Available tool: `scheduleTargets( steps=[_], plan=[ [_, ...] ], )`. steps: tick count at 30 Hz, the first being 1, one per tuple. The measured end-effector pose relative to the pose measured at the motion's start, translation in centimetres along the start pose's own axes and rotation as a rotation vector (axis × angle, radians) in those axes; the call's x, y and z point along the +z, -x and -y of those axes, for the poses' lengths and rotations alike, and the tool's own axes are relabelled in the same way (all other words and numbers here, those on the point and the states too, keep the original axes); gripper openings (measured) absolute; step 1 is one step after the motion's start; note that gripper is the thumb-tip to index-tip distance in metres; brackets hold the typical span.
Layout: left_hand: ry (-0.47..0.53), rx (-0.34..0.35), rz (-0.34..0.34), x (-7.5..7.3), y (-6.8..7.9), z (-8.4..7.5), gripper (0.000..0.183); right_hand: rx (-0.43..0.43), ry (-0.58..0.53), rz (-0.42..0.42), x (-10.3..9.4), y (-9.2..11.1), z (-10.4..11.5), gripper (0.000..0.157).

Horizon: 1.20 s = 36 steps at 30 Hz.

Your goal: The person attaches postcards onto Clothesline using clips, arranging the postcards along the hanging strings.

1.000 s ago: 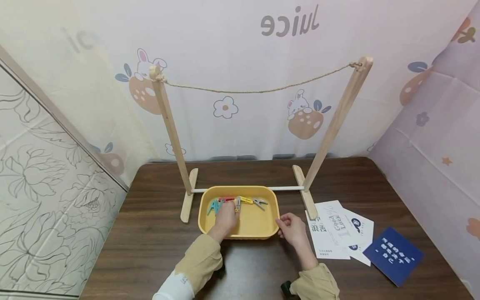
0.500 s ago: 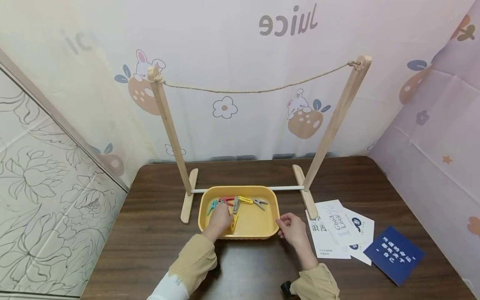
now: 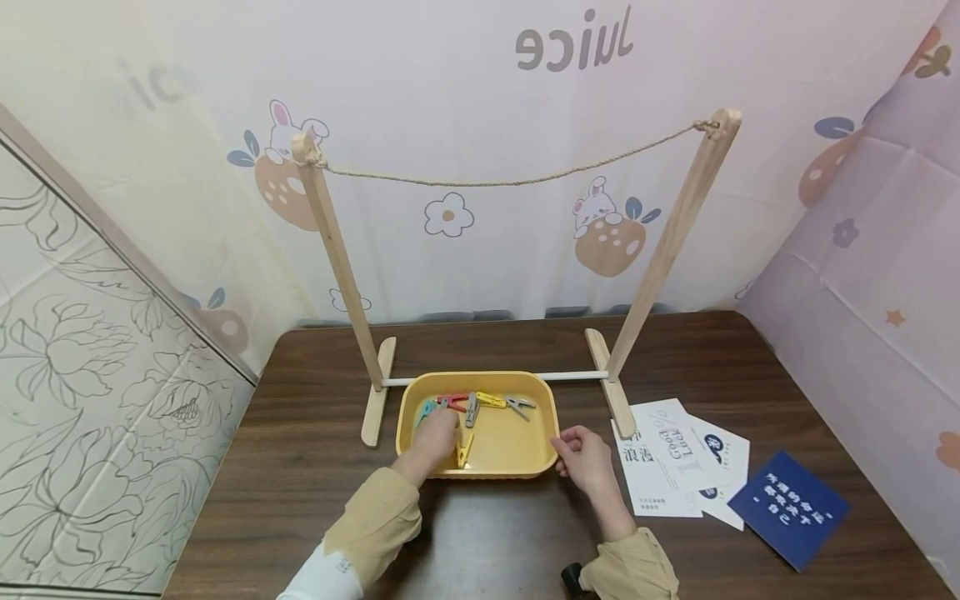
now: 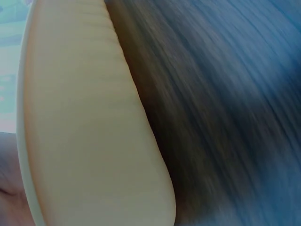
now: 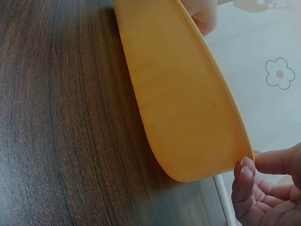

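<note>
A yellow plastic tray [image 3: 510,442] sits on the table with several clothespins inside. My left hand [image 3: 435,435] reaches down into its left part; the fingertips are hidden, so a grip cannot be made out. Right beside that hand lies a yellow clothespin [image 3: 465,451]. Toward the tray's back wall are a grey clothespin [image 3: 472,410], a red one [image 3: 453,397], another yellow one [image 3: 491,401], a second grey one [image 3: 519,406] and a teal one [image 3: 425,410]. My right hand [image 3: 585,457] pinches the right rim, thumb inside, as the right wrist view shows with its fingers [image 5: 243,181].
Behind the tray stands a wooden frame [image 3: 663,258] with a sagging rope [image 3: 517,183] between its posts and a white rod [image 3: 573,377] below. White cards [image 3: 663,462] and a blue card [image 3: 789,510] lie on the table [image 3: 300,467] at right.
My left hand has shifted left and toward me within the tray. One yellow clothespin has come nearer the tray's front wall and shows more fully. My right hand stays on the rim.
</note>
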State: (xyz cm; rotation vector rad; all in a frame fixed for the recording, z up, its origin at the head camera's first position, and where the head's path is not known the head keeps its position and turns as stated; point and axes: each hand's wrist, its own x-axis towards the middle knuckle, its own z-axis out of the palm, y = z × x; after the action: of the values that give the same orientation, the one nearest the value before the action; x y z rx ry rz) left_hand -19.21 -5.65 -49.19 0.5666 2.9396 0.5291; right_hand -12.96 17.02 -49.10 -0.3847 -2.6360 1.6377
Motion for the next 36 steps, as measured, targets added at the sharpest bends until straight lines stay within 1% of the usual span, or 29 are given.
scheduleTargets(
  steps=[4,6,8,9,11,17,20,26,29,33,36],
  plan=[
    [-0.121,0.223,0.026,-0.1,-0.3,0.3,0.01,0.001,0.004,0.001,0.0,0.0,0.0,0.014],
    [-0.179,0.324,0.023,-0.1,-0.4,0.5,0.01,0.005,0.003,0.005,0.1,0.0,0.1,0.014],
    [-0.202,0.382,0.026,-0.1,-0.4,0.6,0.011,0.006,0.004,0.005,0.1,0.0,0.0,0.014],
    [-0.208,0.394,0.028,0.0,-0.4,0.7,0.011,0.008,0.003,0.005,0.1,0.0,0.0,0.014],
    [-0.221,0.415,0.032,0.2,-0.4,0.8,0.014,0.01,0.005,0.007,0.1,0.0,0.1,0.014],
    [-0.238,0.449,0.052,0.6,-0.1,1.0,0.025,0.009,0.015,0.012,0.1,0.1,0.0,0.015],
    [-0.245,0.438,0.056,0.8,-0.1,0.9,0.025,0.005,0.02,0.012,0.1,0.1,0.0,0.015],
    [-0.235,0.4,0.069,0.9,-0.1,0.9,0.017,0.005,0.026,0.01,0.1,0.1,-0.2,0.016],
    [-0.233,0.387,0.071,0.9,0.0,0.9,0.017,0.006,0.025,0.01,0.1,0.1,-0.3,0.016],
    [-0.231,0.387,0.067,0.9,0.1,1.1,0.019,0.006,0.022,0.01,0.2,0.1,-0.3,0.017],
    [-0.201,0.393,0.074,0.7,0.2,1.3,0.019,0.004,0.021,0.009,0.2,0.1,-0.4,0.017]
  ],
)
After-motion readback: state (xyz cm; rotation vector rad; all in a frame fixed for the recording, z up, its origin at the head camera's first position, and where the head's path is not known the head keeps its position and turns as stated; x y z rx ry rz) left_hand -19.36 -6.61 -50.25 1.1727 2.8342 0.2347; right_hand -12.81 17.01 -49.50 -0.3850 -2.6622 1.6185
